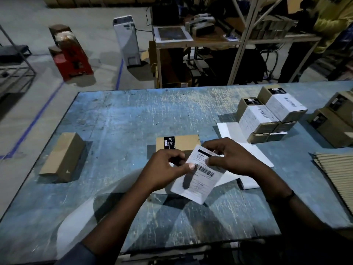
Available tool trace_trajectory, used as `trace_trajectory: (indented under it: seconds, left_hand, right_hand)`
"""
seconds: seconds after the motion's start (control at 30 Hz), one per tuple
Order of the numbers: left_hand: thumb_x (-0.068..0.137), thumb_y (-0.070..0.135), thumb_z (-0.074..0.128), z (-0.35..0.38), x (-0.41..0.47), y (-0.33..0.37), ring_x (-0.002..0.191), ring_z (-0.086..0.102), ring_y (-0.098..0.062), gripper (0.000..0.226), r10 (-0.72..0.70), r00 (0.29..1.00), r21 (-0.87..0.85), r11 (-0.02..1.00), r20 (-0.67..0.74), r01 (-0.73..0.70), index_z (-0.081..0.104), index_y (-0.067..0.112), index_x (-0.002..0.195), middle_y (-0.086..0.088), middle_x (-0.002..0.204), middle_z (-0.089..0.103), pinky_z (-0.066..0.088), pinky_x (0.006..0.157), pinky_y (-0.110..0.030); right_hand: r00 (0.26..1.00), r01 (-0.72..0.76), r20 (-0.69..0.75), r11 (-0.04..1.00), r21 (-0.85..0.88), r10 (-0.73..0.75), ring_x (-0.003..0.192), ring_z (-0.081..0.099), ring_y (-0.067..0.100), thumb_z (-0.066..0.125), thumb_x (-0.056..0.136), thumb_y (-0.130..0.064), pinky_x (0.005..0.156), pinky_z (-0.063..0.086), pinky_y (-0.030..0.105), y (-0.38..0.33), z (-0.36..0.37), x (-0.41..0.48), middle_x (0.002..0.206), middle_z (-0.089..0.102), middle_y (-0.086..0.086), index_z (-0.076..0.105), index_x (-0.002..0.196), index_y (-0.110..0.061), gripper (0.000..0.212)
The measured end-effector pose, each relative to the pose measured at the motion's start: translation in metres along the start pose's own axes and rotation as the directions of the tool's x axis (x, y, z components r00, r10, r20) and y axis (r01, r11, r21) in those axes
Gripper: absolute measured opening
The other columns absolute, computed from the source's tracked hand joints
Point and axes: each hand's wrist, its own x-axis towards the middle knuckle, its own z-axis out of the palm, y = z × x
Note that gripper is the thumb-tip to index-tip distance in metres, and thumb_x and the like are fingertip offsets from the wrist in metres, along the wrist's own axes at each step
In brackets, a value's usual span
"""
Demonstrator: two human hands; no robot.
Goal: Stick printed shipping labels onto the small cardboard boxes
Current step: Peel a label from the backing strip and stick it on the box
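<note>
Hands (164,169) (231,159) pinch label (196,178); table (124,119) edge near.

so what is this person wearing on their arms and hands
Both hands are bare: no gloves, and no rings that I can make out. The left hand comes from a forearm bare up to a dark blue-grey sleeve pushed up near the elbow. The right hand has a thin dark band around its wrist; any sleeve there is lost in shadow.
</note>
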Motion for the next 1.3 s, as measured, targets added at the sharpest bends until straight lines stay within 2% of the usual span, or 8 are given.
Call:
trace_trajectory:
  seconds: [0.13,0.3,0.4,0.6,0.87,1.07,1.17,1.3]
  left_hand:
    - [0.086,0.026,0.081,0.011,0.003,-0.002,0.082,0.076,-0.021,0.010,-0.055,0.996,-0.220,0.975,-0.065,0.040,0.080,0.017,0.089,0.001,0.087,0.079,0.059,0.073,-0.041]
    - [0.088,0.016,0.078,0.020,0.007,-0.010,0.086,0.077,-0.021,0.019,-0.277,0.951,-0.566,0.810,-0.140,0.153,0.078,0.003,0.102,-0.010,0.097,0.080,0.059,0.068,-0.027]
    - [0.089,0.015,0.077,0.022,0.013,-0.011,0.078,0.075,-0.013,0.018,-0.284,0.946,-0.553,0.819,-0.157,0.154,0.079,0.004,0.103,-0.008,0.095,0.080,0.050,0.057,-0.016]
    - [0.093,0.015,0.073,0.014,0.032,-0.016,0.058,0.059,-0.014,0.013,-0.288,0.949,-0.501,0.845,-0.130,0.187,0.080,0.005,0.089,0.000,0.072,0.074,0.048,0.056,-0.024]
    - [0.095,0.014,0.070,0.002,0.051,-0.022,0.086,0.076,-0.023,0.015,-0.273,0.962,-0.584,0.784,-0.019,0.211,0.078,0.003,0.102,-0.010,0.100,0.079,0.057,0.066,-0.027]
    - [0.093,0.011,0.072,-0.004,0.060,-0.024,0.066,0.074,-0.020,0.016,-0.354,0.926,-0.596,0.774,-0.129,0.214,0.077,0.006,0.107,-0.008,0.079,0.077,0.060,0.059,-0.029]
    - [0.089,0.014,0.077,-0.010,0.070,-0.042,0.074,0.076,-0.015,0.021,-0.285,0.890,-0.366,0.919,-0.357,0.147,0.078,0.013,0.109,-0.003,0.087,0.079,0.062,0.068,-0.028]
    - [0.086,0.021,0.080,-0.010,0.078,-0.053,0.086,0.072,-0.004,0.015,-0.133,0.913,0.008,0.989,-0.386,0.148,0.082,0.024,0.100,0.010,0.096,0.078,0.057,0.084,-0.023]
  right_hand:
    - [0.976,-0.006,-0.209,0.973,0.231,0.056,0.094,0.072,0.014,0.074,0.089,-0.004,0.076,0.057,0.026,0.013,0.004,0.008,0.105,0.076,-0.003,0.070,0.115,-0.018,0.030]
    - [0.867,-0.112,-0.281,0.711,0.694,0.411,0.085,0.068,0.032,0.073,0.089,-0.008,0.074,0.059,0.043,0.035,0.027,0.003,0.097,0.075,0.017,0.069,0.107,-0.005,0.019]
    - [0.841,-0.125,-0.298,0.699,0.705,0.451,0.071,0.066,0.023,0.069,0.091,-0.004,0.066,0.057,0.034,0.040,0.034,0.003,0.079,0.074,0.012,0.072,0.094,0.000,0.005]
    - [0.827,-0.145,-0.337,0.750,0.645,0.450,0.065,0.064,0.018,0.071,0.090,-0.004,0.061,0.055,0.028,0.045,0.025,0.022,0.073,0.072,0.008,0.074,0.091,0.002,0.007]
    - [0.837,-0.153,-0.332,0.769,0.621,0.435,0.067,0.066,0.024,0.075,0.087,-0.008,0.062,0.056,0.032,0.049,0.017,0.042,0.076,0.072,0.014,0.075,0.093,0.003,0.012]
    - [0.805,-0.122,-0.395,0.774,0.621,0.444,0.068,0.063,0.028,0.075,0.086,-0.004,0.060,0.055,0.033,0.061,0.006,0.049,0.076,0.071,0.017,0.076,0.088,0.002,0.007]
    - [0.778,-0.135,-0.392,0.740,0.659,0.491,0.073,0.065,0.031,0.075,0.085,-0.006,0.061,0.052,0.032,0.073,-0.008,0.052,0.087,0.074,0.024,0.076,0.090,0.002,0.009]
    - [0.782,-0.232,-0.303,0.705,0.670,0.545,0.080,0.065,0.034,0.079,0.080,-0.010,0.070,0.045,0.040,0.089,-0.011,0.065,0.099,0.071,0.033,0.077,0.092,0.002,0.016]
